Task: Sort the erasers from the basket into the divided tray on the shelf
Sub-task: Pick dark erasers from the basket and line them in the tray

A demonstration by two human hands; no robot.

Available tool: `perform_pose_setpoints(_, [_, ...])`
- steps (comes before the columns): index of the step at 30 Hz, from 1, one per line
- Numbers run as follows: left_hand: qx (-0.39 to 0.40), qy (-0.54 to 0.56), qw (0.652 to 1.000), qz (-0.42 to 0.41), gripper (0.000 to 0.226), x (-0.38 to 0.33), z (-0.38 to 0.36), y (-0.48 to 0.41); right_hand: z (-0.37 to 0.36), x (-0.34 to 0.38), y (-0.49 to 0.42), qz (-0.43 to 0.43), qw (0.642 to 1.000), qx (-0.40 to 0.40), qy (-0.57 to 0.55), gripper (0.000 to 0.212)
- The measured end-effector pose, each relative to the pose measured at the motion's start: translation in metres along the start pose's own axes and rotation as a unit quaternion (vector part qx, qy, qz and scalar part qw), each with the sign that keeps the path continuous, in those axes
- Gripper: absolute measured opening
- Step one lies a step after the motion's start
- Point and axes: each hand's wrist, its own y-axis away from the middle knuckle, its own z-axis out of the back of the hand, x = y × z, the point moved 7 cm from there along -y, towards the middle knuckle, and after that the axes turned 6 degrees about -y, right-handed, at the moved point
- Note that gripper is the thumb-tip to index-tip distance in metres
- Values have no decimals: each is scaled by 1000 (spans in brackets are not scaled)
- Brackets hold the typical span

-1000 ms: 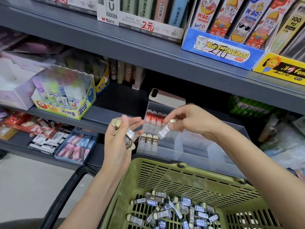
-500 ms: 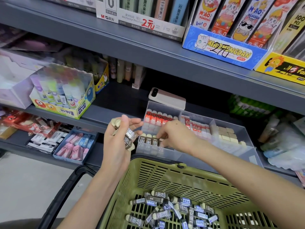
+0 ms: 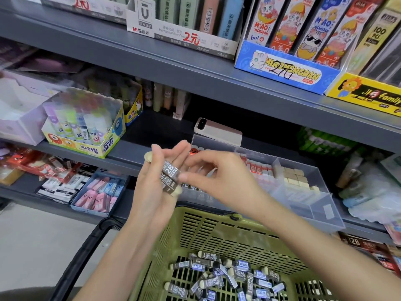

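My left hand (image 3: 155,185) is raised in front of the shelf and grips several dark-sleeved 2B erasers (image 3: 170,175) stacked against its palm. My right hand (image 3: 219,177) is right beside it, with thumb and forefinger pinching the end of the top eraser. Behind both hands stands the clear divided tray (image 3: 316,170), holding red-sleeved erasers (image 3: 258,168), beige erasers (image 3: 293,178) and a front row of dark 2B erasers (image 3: 194,188), partly hidden by my hands. Below is the green basket (image 3: 217,231) with several loose 2B erasers (image 3: 227,276) on its bottom.
A phone (image 3: 219,131) lies on the shelf just behind the tray. A glue-stick box (image 3: 86,135) stands to the left, and a blue tray of pink erasers (image 3: 99,192) sits on the lower shelf. The basket's black handle (image 3: 82,257) hangs at its left. The upper shelf (image 3: 195,70) overhangs.
My right hand set an eraser into the tray's front row, then drew back left to the stack in my left hand. My left hand has stayed in place.
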Motion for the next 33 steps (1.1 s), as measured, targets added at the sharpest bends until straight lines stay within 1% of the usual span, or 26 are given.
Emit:
perform_pose_setpoints(3, [6,18,999,44,34,5,-15,9,-8,12,3,17,998,-19,49,18])
perform_pose_setpoints(6, [1,19,996,82,37,9,-22,12,-2,11,4,17,999,-29,40,10])
perform_pose_setpoints(7, [-3,-3,996,93,41,11,-23,12,4,9,5,10,999,-30,32,7])
perform_pose_setpoints(9, [-21,-106,990,87,48,10,-20,11,20,-1,8,-23,999,-41,3,6])
perform_pose_setpoints(11, [-20,-223,973,53,39,2,-19,9,38,-10,12,-51,997,-46,-23,7])
perform_pose_setpoints(12, [-3,-265,963,49,38,0,-23,8,45,-15,15,-62,997,-43,-35,9])
perform_pose_setpoints(14, [60,-315,945,64,40,1,-33,4,55,-22,21,-81,993,-35,-82,7])
perform_pose_setpoints(16, [112,-344,929,82,31,3,-43,0,59,-30,27,-99,983,-35,-151,4])
perform_pose_setpoints(18, [137,-383,908,94,22,6,-50,-6,64,-41,34,-109,973,-51,-196,8])
perform_pose_setpoints(19, [137,-415,894,94,19,6,-51,-11,68,-47,38,-111,971,-67,-200,11])
perform_pose_setpoints(20, [130,-462,873,86,16,3,-50,-17,73,-55,43,-113,971,-88,-193,13])
perform_pose_setpoints(21, [123,-521,842,68,14,0,-49,-24,79,-63,48,-115,971,-110,-178,12])
perform_pose_setpoints(22, [121,-584,802,41,12,-3,-49,-32,83,-72,54,-118,971,-130,-164,10])
perform_pose_setpoints(24, [142,-696,704,-14,12,-4,-57,-44,88,-87,65,-128,972,-142,-138,9])
perform_pose_setpoints(25, [160,-739,654,-24,13,1,-60,-48,88,-93,70,-132,973,-140,-127,11])
perform_pose_setpoints(26, [182,-770,611,-20,15,9,-63,-50,87,-98,74,-137,974,-136,-119,12])
perform_pose_setpoints(27, [206,-792,575,-9,18,20,-65,-51,86,-102,77,-139,975,-130,-116,12])
perform_pose_setpoints(28, [231,-804,548,4,19,32,-66,-51,85,-105,79,-141,975,-123,-117,12])
perform_pose_setpoints(29, [251,-809,531,15,18,43,-67,-50,84,-107,81,-143,975,-118,-122,12])
perform_pose_setpoints(30, [264,-811,522,24,17,52,-67,-49,84,-110,83,-145,974,-118,-126,11])
perform_pose_setpoints(33, [275,-812,513,40,16,69,-66,-49,84,-111,85,-145,974,-123,-125,14])
